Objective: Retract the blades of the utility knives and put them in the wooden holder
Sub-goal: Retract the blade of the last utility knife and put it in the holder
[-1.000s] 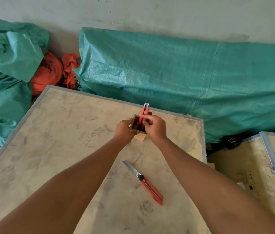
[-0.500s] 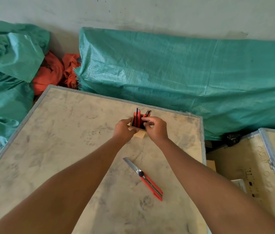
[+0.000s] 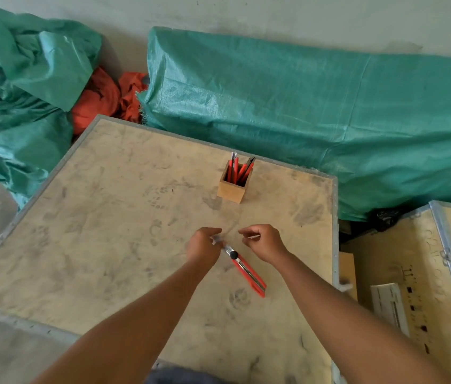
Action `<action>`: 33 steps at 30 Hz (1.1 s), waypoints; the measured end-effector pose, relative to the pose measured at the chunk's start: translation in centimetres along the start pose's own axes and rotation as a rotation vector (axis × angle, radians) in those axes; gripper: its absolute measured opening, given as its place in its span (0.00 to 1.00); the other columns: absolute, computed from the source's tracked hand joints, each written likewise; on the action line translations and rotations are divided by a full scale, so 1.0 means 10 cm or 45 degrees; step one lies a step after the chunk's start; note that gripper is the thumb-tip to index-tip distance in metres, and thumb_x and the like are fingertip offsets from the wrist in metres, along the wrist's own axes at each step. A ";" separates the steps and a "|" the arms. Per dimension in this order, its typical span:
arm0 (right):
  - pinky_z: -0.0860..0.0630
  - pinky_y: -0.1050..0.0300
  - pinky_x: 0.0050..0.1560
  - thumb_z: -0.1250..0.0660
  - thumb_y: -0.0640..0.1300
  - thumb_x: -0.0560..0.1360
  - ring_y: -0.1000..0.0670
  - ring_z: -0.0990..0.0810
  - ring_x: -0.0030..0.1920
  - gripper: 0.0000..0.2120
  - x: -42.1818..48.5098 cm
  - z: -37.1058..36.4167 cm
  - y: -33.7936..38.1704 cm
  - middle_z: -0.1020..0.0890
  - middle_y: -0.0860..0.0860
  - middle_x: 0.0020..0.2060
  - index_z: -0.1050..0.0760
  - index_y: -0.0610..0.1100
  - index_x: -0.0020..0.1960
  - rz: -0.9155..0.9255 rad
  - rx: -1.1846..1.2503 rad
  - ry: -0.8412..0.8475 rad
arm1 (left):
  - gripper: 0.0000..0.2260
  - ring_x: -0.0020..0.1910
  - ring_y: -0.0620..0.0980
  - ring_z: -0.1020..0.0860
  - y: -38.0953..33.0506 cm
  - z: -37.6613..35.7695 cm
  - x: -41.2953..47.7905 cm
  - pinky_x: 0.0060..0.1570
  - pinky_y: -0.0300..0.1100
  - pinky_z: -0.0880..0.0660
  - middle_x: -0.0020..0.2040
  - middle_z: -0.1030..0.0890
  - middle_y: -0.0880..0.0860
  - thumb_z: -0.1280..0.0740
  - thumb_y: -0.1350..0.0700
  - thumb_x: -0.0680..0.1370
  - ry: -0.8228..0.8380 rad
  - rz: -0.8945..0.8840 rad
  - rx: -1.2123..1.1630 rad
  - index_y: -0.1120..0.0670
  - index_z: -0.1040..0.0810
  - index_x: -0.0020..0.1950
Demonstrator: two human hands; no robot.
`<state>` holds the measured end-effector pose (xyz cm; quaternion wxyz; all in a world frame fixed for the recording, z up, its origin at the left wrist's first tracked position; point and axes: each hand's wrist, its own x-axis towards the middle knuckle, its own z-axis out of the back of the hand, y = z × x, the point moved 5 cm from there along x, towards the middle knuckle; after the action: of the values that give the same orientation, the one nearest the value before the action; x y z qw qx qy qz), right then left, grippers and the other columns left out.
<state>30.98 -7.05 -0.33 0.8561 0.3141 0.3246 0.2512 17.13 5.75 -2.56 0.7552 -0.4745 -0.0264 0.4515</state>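
Observation:
A small wooden holder (image 3: 231, 189) stands near the far edge of the plywood crate top (image 3: 108, 245), with red utility knives (image 3: 239, 170) upright inside it. One more red utility knife (image 3: 248, 273) lies flat on the crate top, its blade extended and pointing up-left. My left hand (image 3: 203, 246) rests over the blade end, fingers pinched around it. My right hand (image 3: 263, 241) hovers just right of the knife with its fingers loosely curled and nothing in them. Both hands are well short of the holder.
Green tarpaulin bundles (image 3: 316, 106) lie behind and left of the crate, with orange cloth (image 3: 102, 98) between them. A second metal-edged crate (image 3: 426, 286) sits lower on the right, across a gap. A grey wall runs along the back.
Both hands have left the holder and drawn back toward me to the knife on the crate top. The knife my right hand held now stands in the holder.

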 end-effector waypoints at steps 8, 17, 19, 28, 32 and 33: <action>0.22 0.55 0.63 0.27 0.38 0.75 0.46 0.15 0.58 0.13 -0.18 -0.46 -0.26 0.13 0.45 0.56 0.15 0.42 0.59 -0.024 -0.066 0.102 | 0.12 0.54 0.53 0.21 0.20 -0.16 0.22 0.51 0.49 0.21 0.58 0.23 0.51 0.28 0.55 0.75 0.010 -0.115 0.304 0.50 0.16 0.58; 0.21 0.56 0.54 0.27 0.37 0.75 0.48 0.17 0.49 0.07 -0.23 -0.49 -0.22 0.14 0.47 0.51 0.17 0.42 0.53 0.004 -0.040 0.157 | 0.15 0.50 0.52 0.22 0.23 -0.16 0.22 0.51 0.48 0.22 0.56 0.23 0.53 0.24 0.55 0.72 0.033 -0.169 0.170 0.46 0.15 0.58; 0.19 0.51 0.55 0.27 0.38 0.75 0.46 0.15 0.50 0.07 -0.25 -0.48 -0.18 0.14 0.48 0.52 0.18 0.43 0.53 0.003 0.028 0.143 | 0.15 0.43 0.50 0.23 0.19 -0.10 0.19 0.46 0.44 0.24 0.54 0.20 0.52 0.24 0.57 0.72 0.045 -0.152 0.023 0.46 0.15 0.57; 0.13 0.46 0.50 0.27 0.37 0.76 0.45 0.13 0.50 0.10 -0.34 -0.03 0.28 0.15 0.53 0.51 0.19 0.48 0.55 0.067 0.477 -0.069 | 0.13 0.43 0.49 0.14 -0.11 0.22 -0.32 0.45 0.49 0.16 0.52 0.14 0.54 0.26 0.57 0.75 0.096 0.013 -0.727 0.54 0.17 0.59; 0.14 0.53 0.48 0.27 0.36 0.77 0.48 0.14 0.54 0.13 -0.35 0.22 0.49 0.15 0.49 0.54 0.18 0.49 0.59 0.149 0.630 -0.202 | 0.16 0.49 0.57 0.14 -0.15 0.14 -0.69 0.48 0.57 0.17 0.55 0.15 0.59 0.29 0.61 0.77 0.325 0.058 -0.917 0.58 0.20 0.65; 0.14 0.53 0.48 0.27 0.36 0.77 0.49 0.13 0.54 0.14 -0.35 0.26 0.53 0.15 0.48 0.55 0.18 0.48 0.60 0.158 0.653 -0.221 | 0.17 0.50 0.58 0.14 -0.16 0.14 -0.76 0.49 0.58 0.17 0.55 0.15 0.59 0.30 0.62 0.77 0.359 0.058 -0.945 0.57 0.21 0.66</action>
<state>29.37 -6.68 6.31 0.7561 0.5603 0.2833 0.1848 13.04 1.07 2.36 0.5185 -0.7729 -0.0733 0.3583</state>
